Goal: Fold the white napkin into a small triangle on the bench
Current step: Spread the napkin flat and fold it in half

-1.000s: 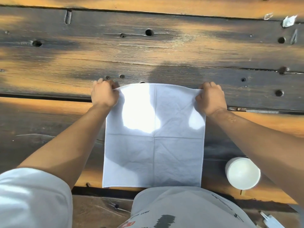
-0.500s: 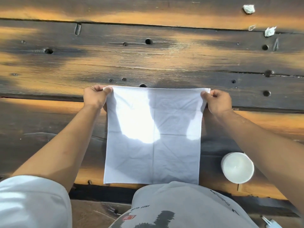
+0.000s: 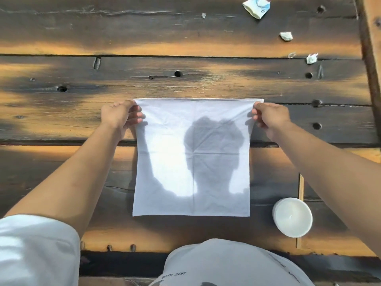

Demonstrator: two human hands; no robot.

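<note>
Between the two grips, left hand (image 3: 119, 116) and right hand (image 3: 270, 118) each pinching a far corner, the white napkin (image 3: 191, 157) is stretched taut, likely to square it over the worktop (image 3: 61, 166) before folding.

Both hands (image 3: 118, 116) (image 3: 270, 116) pinching, arms outstretched

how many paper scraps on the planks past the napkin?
4. All far right: a large crumpled one with blue print at the top edge, a tiny fleck left of it, one below, one lower on the plank seam. More may lie outside the frame.
</note>
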